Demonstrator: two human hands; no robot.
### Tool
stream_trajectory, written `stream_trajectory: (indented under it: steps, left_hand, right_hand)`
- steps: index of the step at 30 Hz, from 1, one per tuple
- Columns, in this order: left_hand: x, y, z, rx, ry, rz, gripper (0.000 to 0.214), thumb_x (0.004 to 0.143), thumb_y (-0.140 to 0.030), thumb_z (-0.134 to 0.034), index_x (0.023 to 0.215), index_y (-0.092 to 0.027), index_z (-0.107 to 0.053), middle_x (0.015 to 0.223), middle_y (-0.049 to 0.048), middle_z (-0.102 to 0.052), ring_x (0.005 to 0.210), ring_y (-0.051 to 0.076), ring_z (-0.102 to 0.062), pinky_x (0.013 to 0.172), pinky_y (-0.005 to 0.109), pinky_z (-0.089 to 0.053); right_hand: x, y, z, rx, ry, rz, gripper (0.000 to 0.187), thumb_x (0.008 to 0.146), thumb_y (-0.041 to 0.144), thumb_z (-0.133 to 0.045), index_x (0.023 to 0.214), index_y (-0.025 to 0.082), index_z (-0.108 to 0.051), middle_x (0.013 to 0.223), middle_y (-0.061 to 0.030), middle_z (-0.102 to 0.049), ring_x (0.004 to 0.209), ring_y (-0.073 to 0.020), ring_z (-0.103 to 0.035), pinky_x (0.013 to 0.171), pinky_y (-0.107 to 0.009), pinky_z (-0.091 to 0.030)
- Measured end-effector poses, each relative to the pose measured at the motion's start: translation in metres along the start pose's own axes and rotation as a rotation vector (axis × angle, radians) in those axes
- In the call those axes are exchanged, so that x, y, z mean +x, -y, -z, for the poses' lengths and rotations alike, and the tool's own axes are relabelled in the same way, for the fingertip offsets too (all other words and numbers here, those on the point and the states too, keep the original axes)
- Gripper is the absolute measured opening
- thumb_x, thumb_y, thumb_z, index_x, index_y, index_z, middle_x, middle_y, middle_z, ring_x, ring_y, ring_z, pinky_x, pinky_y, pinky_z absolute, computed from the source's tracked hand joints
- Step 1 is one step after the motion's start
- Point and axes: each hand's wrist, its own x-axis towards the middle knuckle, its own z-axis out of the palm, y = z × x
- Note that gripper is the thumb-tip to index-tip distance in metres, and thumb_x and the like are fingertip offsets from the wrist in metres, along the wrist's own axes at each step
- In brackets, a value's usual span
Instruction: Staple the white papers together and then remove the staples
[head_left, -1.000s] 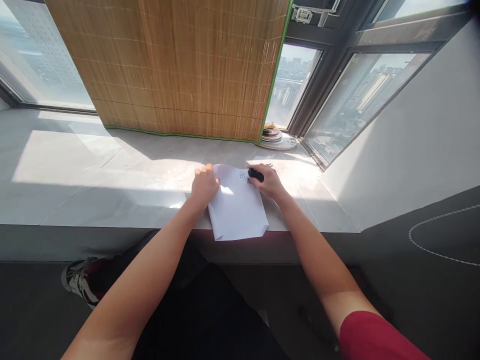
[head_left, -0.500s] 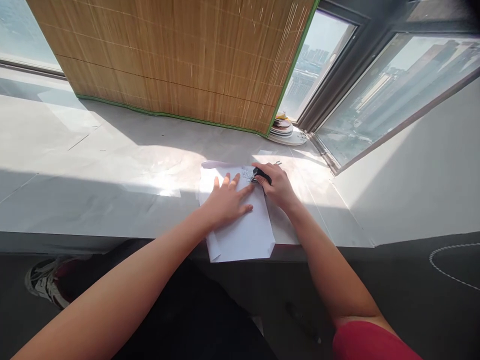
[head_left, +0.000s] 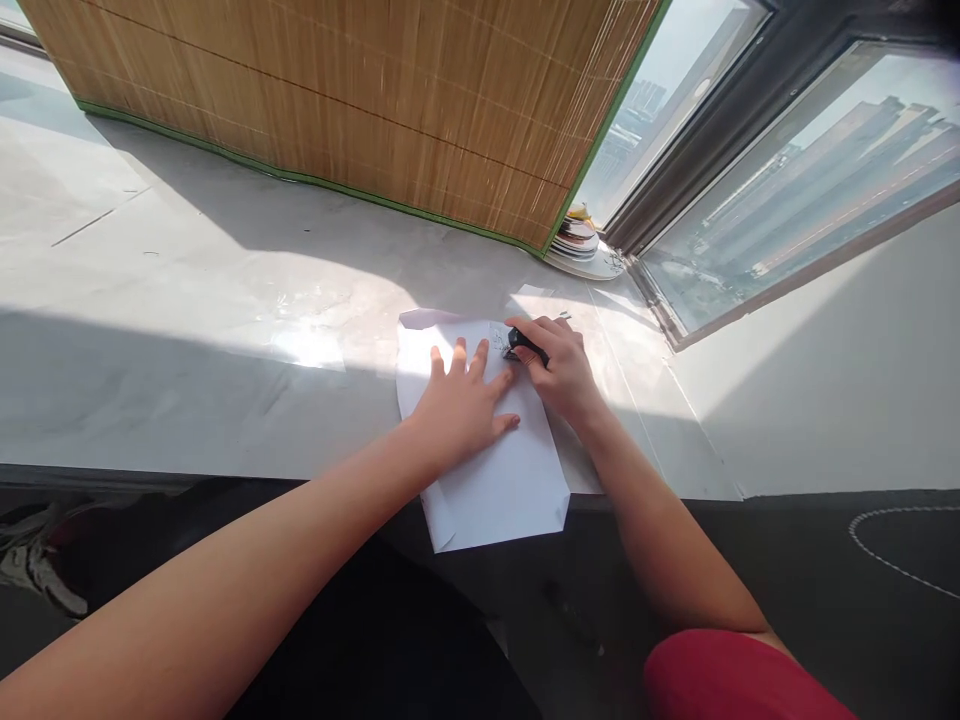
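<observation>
A white sheet of paper (head_left: 504,490), creased at its corners, lies on the window ledge with its near end past the front edge. My left hand (head_left: 466,405) rests flat on the sheet with its fingers spread. Near the sheet's upper right edge, my right hand (head_left: 559,365) is closed around a small black stapler (head_left: 528,346), partly covered by the fingers. The stapler's front end meets the paper beside a cluster of small dark marks (head_left: 501,342) that look like staples. Its jaws are too small to make out.
A bamboo blind (head_left: 337,90) with green edging hangs behind the ledge (head_left: 187,270). Stacked plates (head_left: 576,245) stand by the window frame (head_left: 686,130). Some small dark bits (head_left: 564,315) lie beyond my right hand. A white wall (head_left: 840,370) bounds the right side.
The camera view has shifted and tilted slightly. The paper's near end appears lower and farther right. Both hands keep about the same place on the paper, the stapler still in my right hand.
</observation>
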Motion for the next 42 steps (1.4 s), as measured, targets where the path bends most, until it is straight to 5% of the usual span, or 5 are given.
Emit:
stream_trajectory:
  steps: [21,33,42]
  left_hand:
    - [0.004,0.002,-0.004,-0.06,-0.031,-0.014,0.075,0.102,-0.063,-0.06,0.169,-0.034,-0.043,0.18,0.0131,-0.031,0.165,0.053,-0.019,0.129,0.077,-0.015]
    - [0.004,0.004,-0.002,-0.023,-0.017,-0.025,0.072,0.103,-0.063,-0.058,0.167,-0.031,-0.048,0.18,0.0136,-0.03,0.165,0.053,-0.019,0.129,0.076,-0.015]
    - [0.003,0.005,-0.001,-0.027,-0.008,-0.014,0.073,0.104,-0.065,-0.055,0.169,-0.035,-0.043,0.181,0.012,-0.029,0.166,0.052,-0.018,0.129,0.076,-0.015]
  right_hand:
    - [-0.001,0.005,-0.005,-0.054,0.016,-0.034,0.046,0.103,0.029,-0.049,0.144,0.036,-0.067,0.111,-0.0097,-0.071,0.108,-0.0349,-0.056,0.094,-0.051,-0.04]
    - [0.0,0.015,-0.009,-0.185,0.077,0.054,0.035,0.106,0.029,-0.047,0.131,0.034,-0.072,0.116,-0.0106,-0.07,0.11,-0.0347,-0.053,0.099,-0.054,-0.034]
    - [0.002,-0.004,-0.008,-0.022,-0.105,-0.067,0.049,0.103,0.024,-0.047,0.147,0.034,-0.066,0.118,-0.0109,-0.07,0.11,-0.0339,-0.058,0.095,-0.052,-0.046]
